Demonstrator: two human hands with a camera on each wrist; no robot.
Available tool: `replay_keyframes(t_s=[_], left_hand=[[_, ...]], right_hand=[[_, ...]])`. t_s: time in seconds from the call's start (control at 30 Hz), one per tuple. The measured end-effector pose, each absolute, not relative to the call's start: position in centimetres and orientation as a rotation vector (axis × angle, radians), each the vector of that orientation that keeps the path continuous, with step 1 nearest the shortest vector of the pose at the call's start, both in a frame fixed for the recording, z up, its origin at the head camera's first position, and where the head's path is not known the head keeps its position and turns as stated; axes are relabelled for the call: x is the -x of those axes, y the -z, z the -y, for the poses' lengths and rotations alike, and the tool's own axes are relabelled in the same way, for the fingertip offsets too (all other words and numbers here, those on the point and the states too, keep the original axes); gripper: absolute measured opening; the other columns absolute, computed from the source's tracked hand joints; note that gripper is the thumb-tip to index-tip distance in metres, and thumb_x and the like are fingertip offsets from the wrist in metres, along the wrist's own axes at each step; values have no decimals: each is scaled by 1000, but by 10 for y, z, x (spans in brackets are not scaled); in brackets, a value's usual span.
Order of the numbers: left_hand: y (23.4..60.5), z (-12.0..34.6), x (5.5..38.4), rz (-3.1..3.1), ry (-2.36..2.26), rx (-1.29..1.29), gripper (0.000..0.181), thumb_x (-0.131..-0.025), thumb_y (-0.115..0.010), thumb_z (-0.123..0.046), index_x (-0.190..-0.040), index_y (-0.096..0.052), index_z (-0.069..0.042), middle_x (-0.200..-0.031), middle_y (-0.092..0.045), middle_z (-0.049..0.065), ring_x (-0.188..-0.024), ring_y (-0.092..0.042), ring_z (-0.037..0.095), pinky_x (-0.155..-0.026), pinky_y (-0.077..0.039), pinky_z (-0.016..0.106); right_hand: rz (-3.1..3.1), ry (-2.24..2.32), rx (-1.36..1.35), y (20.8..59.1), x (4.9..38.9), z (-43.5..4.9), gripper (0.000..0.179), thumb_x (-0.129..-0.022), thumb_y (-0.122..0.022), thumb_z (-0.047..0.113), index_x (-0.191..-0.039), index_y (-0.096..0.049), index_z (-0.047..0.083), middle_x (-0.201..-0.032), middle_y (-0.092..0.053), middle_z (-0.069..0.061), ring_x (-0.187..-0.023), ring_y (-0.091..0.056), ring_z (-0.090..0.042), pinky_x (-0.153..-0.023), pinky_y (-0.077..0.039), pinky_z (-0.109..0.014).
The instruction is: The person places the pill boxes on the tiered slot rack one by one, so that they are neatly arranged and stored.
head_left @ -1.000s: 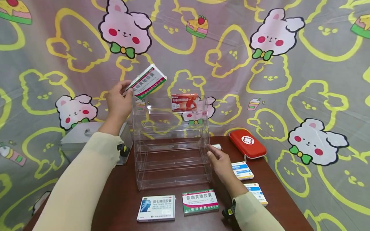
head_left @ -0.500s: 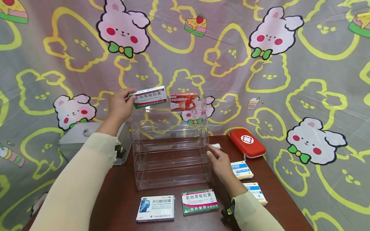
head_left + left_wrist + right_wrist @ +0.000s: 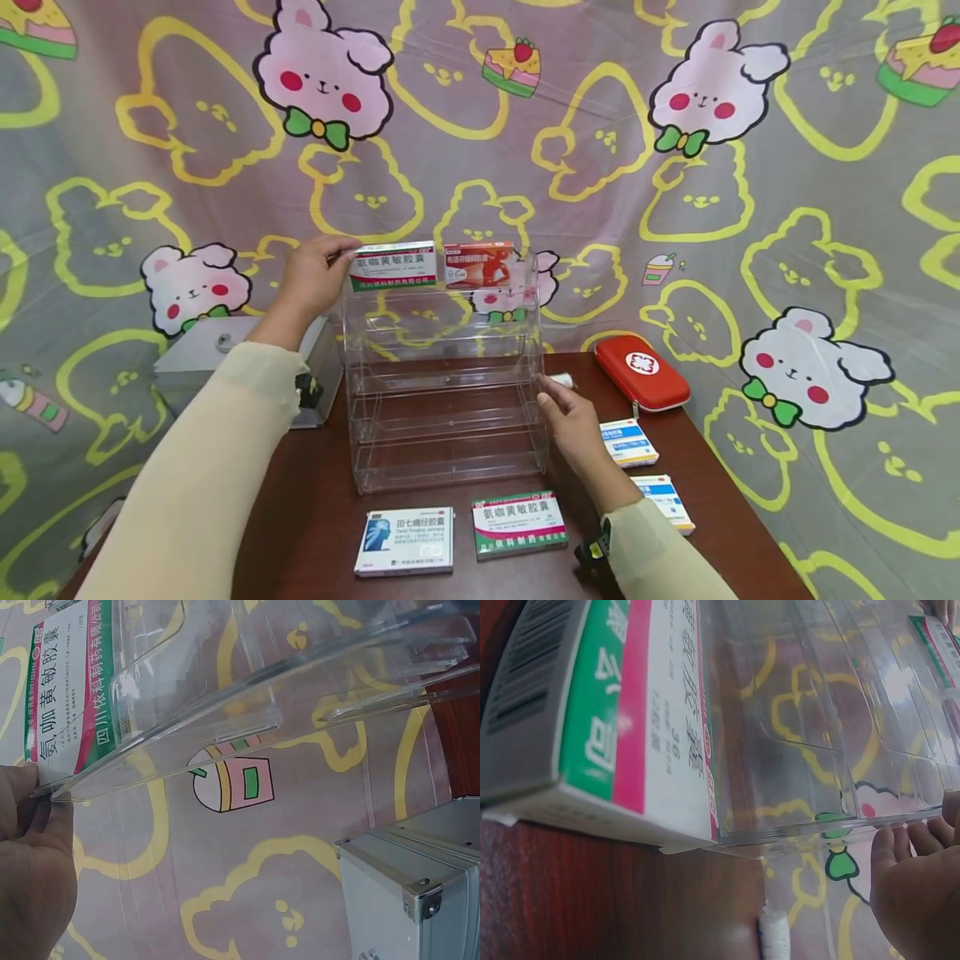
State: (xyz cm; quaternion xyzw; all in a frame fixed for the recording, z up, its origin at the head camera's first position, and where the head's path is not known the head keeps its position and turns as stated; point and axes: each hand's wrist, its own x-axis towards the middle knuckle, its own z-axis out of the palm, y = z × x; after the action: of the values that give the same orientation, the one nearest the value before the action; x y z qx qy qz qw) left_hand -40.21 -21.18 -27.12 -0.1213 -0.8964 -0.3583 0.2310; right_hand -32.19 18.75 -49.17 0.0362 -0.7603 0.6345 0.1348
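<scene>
A clear tiered display rack (image 3: 450, 379) stands on the table. On its top tier, at the left, sits a white, green and magenta medicine box (image 3: 393, 267), upright with its printed face forward. My left hand (image 3: 315, 275) pinches that box's left end; in the left wrist view the fingertips (image 3: 49, 817) are right at the rack's side edge. A red and orange medicine box (image 3: 478, 266) stands beside it on the same tier. My right hand (image 3: 573, 421) holds the rack's right side edge, thumb and fingers on either side of the panel in the right wrist view.
Before the rack lie a white box with a blue head picture (image 3: 405, 542) and another green and magenta box (image 3: 521, 524). Blue and white boxes (image 3: 630, 442), a red zip case (image 3: 643, 373) and a small white roll (image 3: 561, 381) lie right. A silver metal case (image 3: 202, 358) stands left.
My left hand has lowered the tilted green and magenta medicine box onto the rack's top tier and levelled it beside the red one. The right hand has stayed at the rack's side.
</scene>
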Motion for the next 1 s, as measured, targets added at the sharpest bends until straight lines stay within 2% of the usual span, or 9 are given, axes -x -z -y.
replay_keyframes(t_s=[0.27, 0.4, 0.53, 0.63, 0.73, 0.8, 0.93, 1.0], left_hand=[[273, 211, 404, 2429, 944, 365, 33, -114, -55, -11, -141, -71, -1, -151, -64, 22, -129, -65, 42, -108, -58, 57], [275, 212, 404, 2390, 961, 381, 34, -113, -58, -11, -143, -70, 0, -151, -65, 23, -130, -66, 42, -110, -58, 56], [278, 214, 401, 2367, 1096, 349, 41, -112, -61, -17, -152, -64, -5, -158, -60, 20, -142, -61, 38, -119, -54, 51], [286, 217, 397, 2342, 1215, 323, 51, -112, -63, -25, -161, -55, -12, -167, -52, 15, -154, -52, 34, -127, -47, 47], [299, 221, 392, 2279, 1310, 336, 58, -111, -65, -28, -164, -50, -12, -170, -48, 12, -159, -46, 30, -131, -42, 42], [311, 224, 386, 2219, 1374, 355, 60, -110, -67, -26, -164, -49, -7, -168, -50, 14, -158, -46, 30, -131, -41, 40], [345, 228, 366, 2122, 1559, 321, 60, -107, -71, -18, -160, -51, 1, -163, -54, 20, -155, -50, 36, -128, -44, 34], [366, 229, 353, 2075, 1650, 295, 58, -106, -72, -13, -158, -52, 4, -161, -56, 24, -152, -52, 38, -124, -47, 27]], right_hand=[[2230, -1821, -60, 491, 319, -186, 45, -108, -68, 13, -152, -64, 6, -153, -66, -14, -140, -62, -29, -98, -53, -11], [2224, -1828, -72, 491, 319, -185, 44, -109, -68, 13, -152, -64, 6, -154, -65, -14, -143, -60, -29, -99, -52, -10], [2224, -1835, -80, 491, 319, -184, 44, -109, -67, 13, -153, -63, 6, -155, -65, -12, -145, -59, -29, -99, -51, -8], [2226, -1825, -89, 492, 320, -184, 44, -109, -67, 13, -153, -63, 6, -155, -65, -13, -145, -58, -29, -98, -50, -6], [2220, -1821, -102, 493, 321, -186, 44, -109, -67, 13, -152, -64, 6, -155, -65, -12, -146, -58, -29, -97, -49, -4], [2217, -1824, -108, 493, 321, -187, 44, -109, -67, 13, -152, -64, 6, -155, -64, -12, -146, -58, -28, -96, -49, -3], [2207, -1850, -107, 493, 321, -187, 43, -109, -67, 12, -152, -65, 7, -155, -65, -11, -147, -57, -27, -97, -50, -4], [2208, -1857, -100, 492, 321, -187, 43, -109, -67, 13, -152, -65, 8, -155, -65, -10, -146, -57, -26, -97, -50, -4]])
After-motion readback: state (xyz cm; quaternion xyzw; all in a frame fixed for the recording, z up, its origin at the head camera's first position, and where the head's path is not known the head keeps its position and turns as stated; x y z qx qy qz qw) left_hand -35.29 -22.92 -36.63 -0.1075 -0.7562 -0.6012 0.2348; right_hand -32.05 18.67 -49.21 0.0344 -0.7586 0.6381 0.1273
